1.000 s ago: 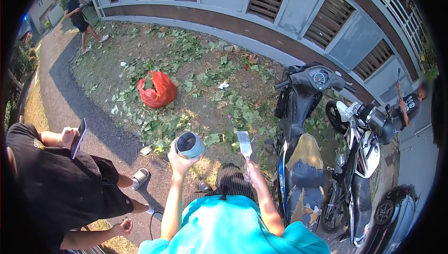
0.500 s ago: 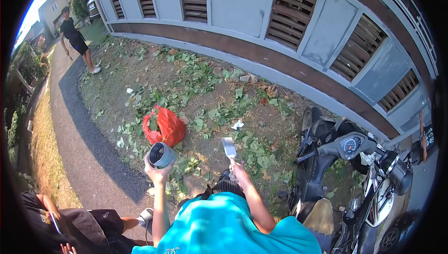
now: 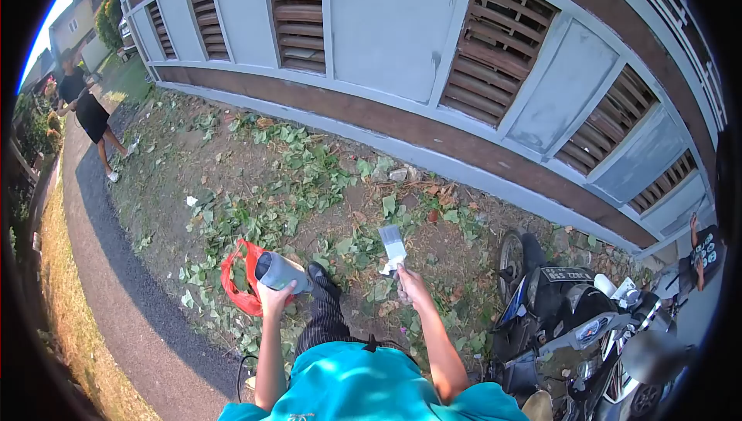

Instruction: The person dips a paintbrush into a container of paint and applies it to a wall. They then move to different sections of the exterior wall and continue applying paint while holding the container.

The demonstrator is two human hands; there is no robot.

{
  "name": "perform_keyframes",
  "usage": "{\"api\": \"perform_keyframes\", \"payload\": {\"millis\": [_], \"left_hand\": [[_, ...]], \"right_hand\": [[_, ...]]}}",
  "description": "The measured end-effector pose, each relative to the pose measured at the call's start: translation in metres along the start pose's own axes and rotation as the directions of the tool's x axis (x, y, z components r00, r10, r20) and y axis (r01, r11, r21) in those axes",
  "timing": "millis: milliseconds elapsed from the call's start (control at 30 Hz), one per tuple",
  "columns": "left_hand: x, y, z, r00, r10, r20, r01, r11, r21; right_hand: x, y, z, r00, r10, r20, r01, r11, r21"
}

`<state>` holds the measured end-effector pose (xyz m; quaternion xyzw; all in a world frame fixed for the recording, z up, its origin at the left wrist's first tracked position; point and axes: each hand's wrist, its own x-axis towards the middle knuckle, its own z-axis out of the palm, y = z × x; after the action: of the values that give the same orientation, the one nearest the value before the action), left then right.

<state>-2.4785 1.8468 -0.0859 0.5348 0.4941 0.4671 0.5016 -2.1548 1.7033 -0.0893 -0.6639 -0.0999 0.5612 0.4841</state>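
My left hand (image 3: 273, 299) grips a grey tin can (image 3: 280, 271), held out in front of me with its open mouth turned to the left. My right hand (image 3: 412, 286) holds a flat paintbrush (image 3: 393, 246) upright by its handle, grey bristles pointing up. Both arms reach forward from my turquoise shirt (image 3: 369, 382). My striped trouser leg and black shoe (image 3: 318, 273) step onto the leaf-strewn ground between the two hands.
A grey wall with brown slatted panels (image 3: 386, 42) runs across ahead. A red plastic bag (image 3: 234, 283) lies just left of the can. Parked motorcycles (image 3: 572, 328) stand at the right. One person (image 3: 86, 108) walks on the path far left; another (image 3: 705, 251) is at the far right.
The view has swung toward the wall and I have stepped forward onto the dirt. The person seated at lower left has left the frame. Can and brush stay in my hands.
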Motion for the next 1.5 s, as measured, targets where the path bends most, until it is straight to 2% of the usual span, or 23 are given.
{"api": "perform_keyframes", "payload": {"millis": [67, 133, 200, 233, 300, 333, 367, 433, 467, 533, 567, 667, 733, 833, 900, 933, 1100, 1167, 1233, 1300, 1367, 1433, 1500], "left_hand": [[0.070, -0.014, 0.020, 0.988, 0.106, 0.110, -0.116, 0.990, 0.083], [0.132, 0.001, 0.049, 0.974, 0.165, 0.153, -0.165, 0.986, -0.018], [0.196, 0.009, 0.069, 0.951, 0.217, 0.220, -0.197, 0.974, -0.109], [0.224, 0.017, 0.076, 0.949, 0.220, 0.224, -0.195, 0.972, -0.128], [0.277, 0.030, 0.089, 0.924, 0.254, 0.286, -0.224, 0.965, -0.133], [0.297, 0.039, 0.095, 0.926, 0.246, 0.287, -0.214, 0.967, -0.138], [0.312, 0.048, 0.099, 0.939, 0.213, 0.271, -0.198, 0.977, -0.083], [0.335, 0.064, 0.105, 0.949, 0.198, 0.244, -0.171, 0.977, -0.130], [0.347, 0.061, 0.104, 0.945, 0.199, 0.258, -0.171, 0.977, -0.129], [0.368, 0.044, 0.103, 0.936, 0.269, 0.227, -0.245, 0.961, -0.131], [0.375, 0.034, 0.098, 0.938, 0.258, 0.231, -0.245, 0.966, -0.084], [0.387, 0.012, 0.084, 0.959, 0.207, 0.192, -0.191, 0.976, -0.100], [0.392, 0.008, 0.069, 0.971, 0.181, 0.156, -0.175, 0.983, -0.051], [0.404, -0.011, 0.047, 0.979, 0.186, 0.079, -0.189, 0.981, 0.031], [0.413, -0.016, 0.036, 0.998, 0.069, -0.013, -0.069, 0.998, -0.013], [0.418, -0.006, 0.036, 0.996, 0.057, -0.072, -0.058, 0.998, -0.011], [0.486, -0.038, 0.026, 0.982, 0.099, -0.162, -0.091, 0.995, 0.051], [0.519, -0.038, 0.039, 0.961, 0.119, -0.250, -0.090, 0.988, 0.122], [0.567, -0.004, 0.072, 0.956, 0.105, -0.274, -0.080, 0.992, 0.102], [0.596, 0.010, 0.091, 0.960, 0.003, -0.281, 0.024, 0.995, 0.094], [0.635, 0.016, 0.121, 0.965, 0.017, -0.261, -0.009, 0.999, 0.034], [0.669, 0.016, 0.148, 0.953, 0.224, -0.202, -0.205, 0.972, 0.114], [0.693, 0.018, 0.171, 0.970, 0.149, -0.190, -0.115, 0.977, 0.179]], "right_hand": [[0.030, 0.014, -0.019, 0.997, 0.027, -0.077, -0.027, 1.000, 0.008], [0.051, 0.012, -0.023, 0.945, -0.031, -0.325, -0.029, 0.984, -0.177], [0.065, -0.010, -0.013, 0.877, -0.015, -0.480, -0.030, 0.996, -0.086], [0.078, -0.026, -0.005, 0.869, -0.025, -0.494, -0.024, 0.995, -0.092], [0.102, -0.054, 0.012, 0.785, -0.119, -0.608, 0.121, 0.992, -0.038], [0.114, -0.073, 0.027, 0.706, -0.236, -0.668, 0.147, 0.971, -0.187], [0.126, -0.091, 0.041, 0.702, -0.216, -0.679, 0.128, 0.976, -0.178], [0.145, -0.122, 0.071, 0.718, -0.285, -0.635, 0.334, 0.941, -0.044], [0.159, -0.126, 0.082, 0.713, -0.278, -0.644, 0.335, 0.942, -0.036], [0.189, -0.147, 0.108, 0.636, -0.442, -0.632, 0.371, 0.894, -0.251], [0.193, -0.158, 0.119, 0.713, -0.353, -0.605, 0.335, 0.930, -0.148], [0.245, -0.167, 0.136, 0.697, -0.423, -0.579, 0.426, 0.894, -0.140], [0.290, -0.168, 0.137, 0.704, -0.502, -0.503, 0.500, 0.853, -0.152], [0.334, -0.200, 0.151, 0.771, -0.443, -0.457, 0.447, 0.888, -0.107], [0.354, -0.234, 0.172, 0.793, -0.438, -0.423, 0.451, 0.889, -0.074], [0.361, -0.256, 0.183, 0.826, -0.411, -0.385, 0.436, 0.900, -0.025], [0.453, -0.321, 0.224, 0.876, -0.395, -0.275, 0.431, 0.898, 0.083], [0.492, -0.357, 0.237, 0.921, -0.348, -0.174, 0.365, 0.928, 0.077], [0.534, -0.397, 0.255, 0.888, -0.424, -0.178, 0.440, 0.896, 0.057], [0.550, -0.448, 0.264, 0.876, -0.475, -0.087, 0.483, 0.856, 0.187], [0.563, -0.497, 0.268, 0.868, -0.491, -0.081, 0.496, 0.843, 0.208], [0.585, -0.523, 0.262, 0.848, -0.528, -0.039, 0.521, 0.819, 0.242], [0.598, -0.542, 0.249, 0.857, -0.514, 0.011, 0.499, 0.836, 0.228]]}}
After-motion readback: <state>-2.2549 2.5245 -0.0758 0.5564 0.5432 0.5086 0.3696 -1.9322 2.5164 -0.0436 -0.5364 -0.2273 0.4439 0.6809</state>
